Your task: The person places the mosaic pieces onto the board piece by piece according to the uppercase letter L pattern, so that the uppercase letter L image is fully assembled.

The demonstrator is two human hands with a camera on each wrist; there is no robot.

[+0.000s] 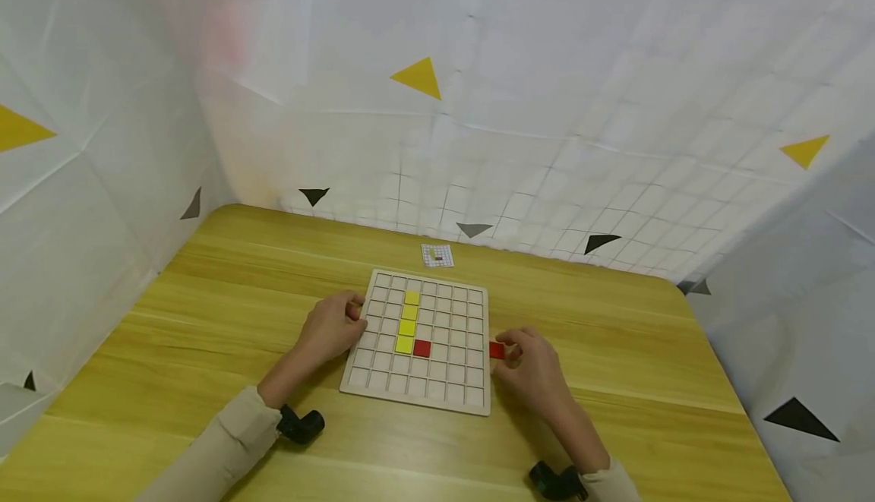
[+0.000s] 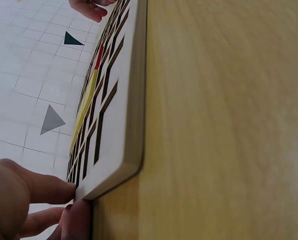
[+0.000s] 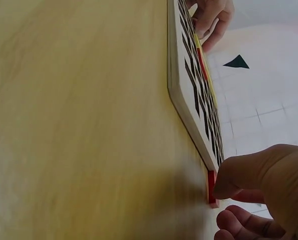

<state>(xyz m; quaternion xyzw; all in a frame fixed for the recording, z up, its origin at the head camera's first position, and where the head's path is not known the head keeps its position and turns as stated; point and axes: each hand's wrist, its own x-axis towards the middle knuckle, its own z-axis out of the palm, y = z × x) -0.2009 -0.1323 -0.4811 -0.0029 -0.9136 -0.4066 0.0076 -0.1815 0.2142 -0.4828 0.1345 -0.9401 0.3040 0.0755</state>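
Note:
A pale wooden grid board (image 1: 447, 393) lies on the table, with a column of yellow tiles (image 1: 407, 328) set in its squares. One red tile (image 1: 421, 348) sits right beside the lowest yellow one. At the board's left edge, my left hand (image 1: 333, 326) holds the rim between thumb and fingers, as the left wrist view shows. My right hand (image 1: 535, 369) pinches another red tile (image 3: 212, 189) just outside the board's right edge. That tile is low by the tabletop, one end close against the board's side.
A small printed card (image 1: 437, 255) with a coloured grid pattern lies behind the board. The wooden table (image 1: 273, 259) ends at white sheeting (image 1: 547, 92) marked with triangles. Black wrist devices (image 1: 301, 426) sit by both sleeves.

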